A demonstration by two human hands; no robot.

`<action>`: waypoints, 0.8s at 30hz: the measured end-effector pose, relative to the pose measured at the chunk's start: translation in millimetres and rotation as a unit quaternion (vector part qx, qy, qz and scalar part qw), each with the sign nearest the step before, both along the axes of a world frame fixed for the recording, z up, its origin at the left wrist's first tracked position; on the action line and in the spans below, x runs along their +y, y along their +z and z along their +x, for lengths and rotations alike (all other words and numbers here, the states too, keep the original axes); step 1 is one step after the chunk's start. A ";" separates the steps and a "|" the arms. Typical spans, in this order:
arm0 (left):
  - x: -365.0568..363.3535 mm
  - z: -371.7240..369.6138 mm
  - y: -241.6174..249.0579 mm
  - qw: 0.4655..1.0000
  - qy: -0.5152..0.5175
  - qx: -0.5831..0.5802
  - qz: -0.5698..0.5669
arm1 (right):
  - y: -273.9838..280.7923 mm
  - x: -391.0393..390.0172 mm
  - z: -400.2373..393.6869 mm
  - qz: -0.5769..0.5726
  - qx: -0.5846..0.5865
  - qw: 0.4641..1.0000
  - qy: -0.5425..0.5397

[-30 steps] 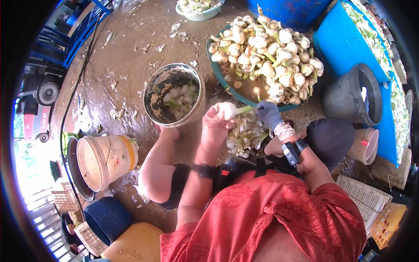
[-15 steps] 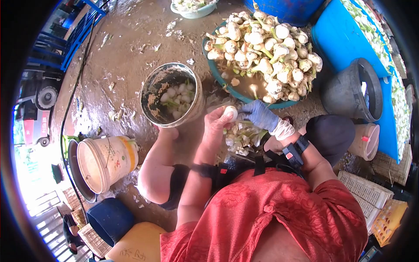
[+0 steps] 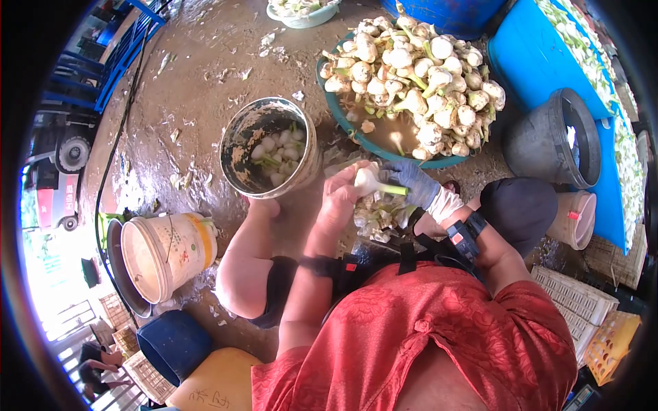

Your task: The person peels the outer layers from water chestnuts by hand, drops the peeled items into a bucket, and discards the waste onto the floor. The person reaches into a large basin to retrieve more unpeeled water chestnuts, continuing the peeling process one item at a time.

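My bare left hand (image 3: 340, 195) is closed around a white garlic bulb (image 3: 367, 180), whose cut green stem points right. My right hand (image 3: 415, 183), in a blue-grey glove, is beside the bulb with its fingers curled just behind the stem; what they hold, if anything, is hidden. Below both hands lies a heap of garlic peelings (image 3: 378, 220). Left of the hands stands a stained bucket (image 3: 310, 164) with several peeled white bulbs (image 3: 279, 152) inside. Beyond my hands, a green basin (image 3: 336, 103) is piled with unpeeled, soil-marked garlic (image 3: 418, 82).
A dark grey bucket (image 3: 541, 147) and blue bins (image 3: 524, 61) stand at right. A white bucket (image 3: 181, 250) lies tipped at left, near a black cable (image 3: 118, 137). Peel scraps litter the wet floor (image 3: 185, 96). Another person (image 3: 99, 366) is at lower left.
The bulb has turned so its green stem now shows, pointing right. My gloved right hand has shifted slightly right, away from the bulb's top. Another person shows more at lower left.
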State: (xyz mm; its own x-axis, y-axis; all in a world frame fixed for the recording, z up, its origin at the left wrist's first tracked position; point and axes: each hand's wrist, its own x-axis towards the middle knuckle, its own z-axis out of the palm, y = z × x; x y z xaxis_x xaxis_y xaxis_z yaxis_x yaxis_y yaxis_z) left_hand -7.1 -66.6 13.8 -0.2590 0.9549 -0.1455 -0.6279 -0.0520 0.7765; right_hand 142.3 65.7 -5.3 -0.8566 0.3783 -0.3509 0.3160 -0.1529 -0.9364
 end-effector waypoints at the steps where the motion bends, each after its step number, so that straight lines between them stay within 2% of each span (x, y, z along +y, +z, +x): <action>1: 0.8 3.5 -0.4 0.998 0.004 0.000 -0.068 | -0.2 0.8 -0.4 0.012 0.010 1.000 0.003; 2: 1.3 5.4 -0.7 0.991 0.008 0.000 -0.136 | -0.3 1.3 -0.5 0.025 0.021 0.999 0.006; 3: 1.3 5.1 -3.5 0.982 -0.018 0.088 -0.166 | 2.3 0.2 -0.5 0.024 0.021 0.999 0.005; 4: 0.5 5.6 -5.8 0.982 -0.018 0.088 -0.166 | 5.4 -2.2 0.5 0.068 0.050 0.996 0.007; 6: -1.2 5.7 -8.0 0.992 0.013 -0.009 -0.127 | 13.1 -5.8 1.0 0.154 0.109 0.982 0.012; 7: -1.9 4.1 -8.7 0.992 0.013 -0.008 -0.128 | 16.1 -1.1 0.6 0.029 0.032 0.999 -0.002; 8: -2.2 1.3 -10.3 0.993 0.012 -0.066 -0.092 | 12.2 6.0 2.4 0.028 0.032 0.999 -0.002; 9: -2.0 -2.3 -12.4 0.991 0.012 -0.124 -0.055 | 4.0 15.7 6.3 0.273 0.081 0.959 0.004; 10: -1.2 -6.2 -14.9 0.983 0.011 -0.181 -0.017 | -7.5 27.4 11.5 0.502 0.124 0.856 0.010; 11: -0.5 -10.3 -19.7 0.974 -0.004 -0.226 -0.009 | -42.6 40.3 21.3 0.509 0.085 0.856 0.037; 12: -0.6 -9.5 -18.9 0.974 -0.004 -0.226 -0.008 | -48.2 37.3 20.6 0.510 0.085 0.855 0.037; 13: -1.1 -8.0 -18.2 0.972 0.016 -0.234 -0.007 | -53.4 33.0 21.7 0.424 -0.036 0.904 0.040; 14: -0.8 -7.3 -17.5 0.970 0.036 -0.241 -0.006 | -58.4 28.8 23.6 0.328 -0.155 0.931 0.043; 15: 0.0 -8.4 -20.5 0.970 0.023 -0.240 0.036 | -36.6 21.3 21.5 0.386 -0.208 0.893 0.104; 16: -0.6 -7.5 -22.0 0.970 0.024 -0.240 0.036 | -26.8 12.4 17.1 0.386 -0.207 0.893 0.105; 18: -0.5 -2.8 -24.9 0.979 0.098 -0.177 0.006 | -12.2 -1.5 6.0 0.372 -0.096 0.923 0.030; 19: 0.1 0.9 -21.3 0.979 0.098 -0.178 0.003 | 0.3 -6.5 1.2 0.312 0.011 0.950 -0.010; 20: 1.1 5.0 -17.4 0.981 0.118 -0.153 -0.007 | 1.7 -12.8 -2.4 0.310 0.009 0.951 -0.012; 21: 3.2 6.8 -13.6 0.983 0.136 -0.126 -0.015 | 3.7 -16.5 -7.0 0.323 0.071 0.943 -0.042; 22: 3.7 6.2 -18.9 0.983 0.134 -0.126 -0.013 | 5.4 -18.8 -13.0 0.336 0.134 0.930 -0.070; 23: 2.1 5.6 -28.5 0.985 0.117 -0.129 -0.010 | 4.9 -22.0 -19.9 0.303 0.184 0.929 -0.106; 24: 1.4 5.7 -28.4 0.986 0.100 -0.132 -0.008 | 5.4 -21.3 -20.2 0.304 0.185 0.929 -0.106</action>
